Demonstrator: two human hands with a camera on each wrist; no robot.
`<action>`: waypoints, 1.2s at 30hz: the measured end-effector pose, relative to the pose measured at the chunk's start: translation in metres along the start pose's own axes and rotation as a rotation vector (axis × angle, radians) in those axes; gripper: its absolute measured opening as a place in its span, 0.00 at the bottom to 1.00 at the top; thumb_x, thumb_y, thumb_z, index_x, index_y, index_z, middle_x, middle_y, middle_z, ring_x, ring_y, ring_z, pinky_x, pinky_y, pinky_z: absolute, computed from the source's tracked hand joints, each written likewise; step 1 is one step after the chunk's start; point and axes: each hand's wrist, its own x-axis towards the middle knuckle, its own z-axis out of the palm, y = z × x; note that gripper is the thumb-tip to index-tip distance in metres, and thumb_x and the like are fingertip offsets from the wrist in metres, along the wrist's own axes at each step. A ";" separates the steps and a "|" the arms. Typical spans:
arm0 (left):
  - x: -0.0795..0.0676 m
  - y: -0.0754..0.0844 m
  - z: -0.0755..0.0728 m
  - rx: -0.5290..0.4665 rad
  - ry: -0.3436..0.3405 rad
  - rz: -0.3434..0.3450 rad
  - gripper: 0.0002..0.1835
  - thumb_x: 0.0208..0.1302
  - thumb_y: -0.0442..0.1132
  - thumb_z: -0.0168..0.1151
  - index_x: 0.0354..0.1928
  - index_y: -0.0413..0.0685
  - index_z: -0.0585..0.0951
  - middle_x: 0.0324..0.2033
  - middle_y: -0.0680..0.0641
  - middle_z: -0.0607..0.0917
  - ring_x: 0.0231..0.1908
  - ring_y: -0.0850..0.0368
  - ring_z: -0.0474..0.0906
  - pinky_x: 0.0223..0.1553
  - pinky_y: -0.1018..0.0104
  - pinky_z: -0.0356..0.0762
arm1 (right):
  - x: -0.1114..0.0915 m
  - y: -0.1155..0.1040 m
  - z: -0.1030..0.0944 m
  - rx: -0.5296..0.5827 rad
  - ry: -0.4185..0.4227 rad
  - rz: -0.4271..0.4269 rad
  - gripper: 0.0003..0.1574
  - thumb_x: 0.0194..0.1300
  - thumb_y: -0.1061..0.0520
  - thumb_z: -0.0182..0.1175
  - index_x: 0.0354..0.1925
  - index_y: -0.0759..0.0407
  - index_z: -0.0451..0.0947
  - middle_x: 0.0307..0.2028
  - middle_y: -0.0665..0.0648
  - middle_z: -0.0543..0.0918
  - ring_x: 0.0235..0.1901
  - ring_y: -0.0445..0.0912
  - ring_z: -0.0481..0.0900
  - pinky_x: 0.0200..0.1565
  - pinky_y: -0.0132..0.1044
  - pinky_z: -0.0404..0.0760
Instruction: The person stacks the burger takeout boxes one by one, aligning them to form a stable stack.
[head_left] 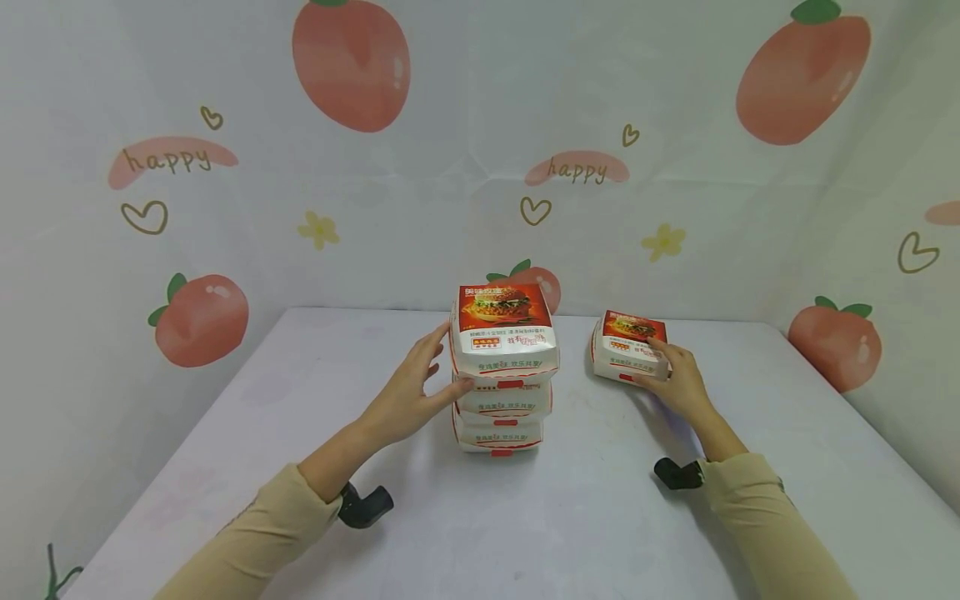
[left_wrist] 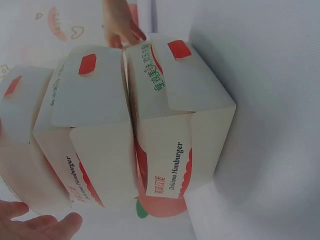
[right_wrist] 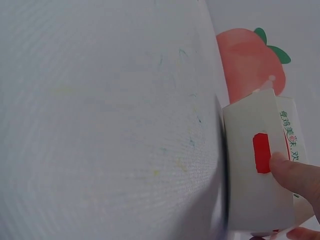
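Note:
Three white cardboard burger boxes stand stacked in the middle of the table. The top box (head_left: 506, 333) shows a burger picture on its red lid; the middle box (left_wrist: 90, 115) and bottom box (left_wrist: 175, 110) lie beneath it. My left hand (head_left: 408, 392) is at the top box's left side, fingers along that side and thumb at the front lower edge. To the right, another burger box (head_left: 628, 354) is in my right hand (head_left: 681, 383), which grips its right end. In the right wrist view, the thumb (right_wrist: 295, 175) presses beside the red tab on the box's front.
The table (head_left: 585, 525) has a white cover. A white cloth with peach prints (head_left: 202, 321) hangs behind it. Black wrist devices (head_left: 365, 507) sit under both cuffs. A thin dark green cord (head_left: 54, 575) shows at the lower left.

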 end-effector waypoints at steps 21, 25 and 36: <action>0.001 -0.001 0.001 0.015 -0.002 0.007 0.45 0.62 0.49 0.61 0.73 0.51 0.46 0.70 0.42 0.54 0.70 0.40 0.54 0.65 0.47 0.65 | -0.005 -0.006 -0.005 0.009 0.029 0.008 0.44 0.59 0.59 0.62 0.68 0.68 0.54 0.63 0.80 0.53 0.64 0.72 0.52 0.62 0.63 0.64; 0.001 -0.001 0.001 0.014 -0.002 0.009 0.45 0.62 0.49 0.61 0.73 0.51 0.46 0.70 0.43 0.55 0.70 0.40 0.54 0.65 0.47 0.65 | -0.005 -0.010 -0.006 0.001 0.033 0.008 0.44 0.59 0.59 0.62 0.68 0.67 0.54 0.63 0.80 0.54 0.64 0.72 0.52 0.62 0.63 0.64; -0.001 0.001 0.000 0.029 0.002 -0.004 0.44 0.62 0.50 0.60 0.73 0.51 0.47 0.70 0.44 0.55 0.70 0.41 0.54 0.65 0.49 0.66 | -0.009 -0.018 -0.012 -0.010 0.069 -0.053 0.43 0.59 0.61 0.62 0.67 0.68 0.55 0.62 0.81 0.55 0.61 0.72 0.55 0.58 0.63 0.68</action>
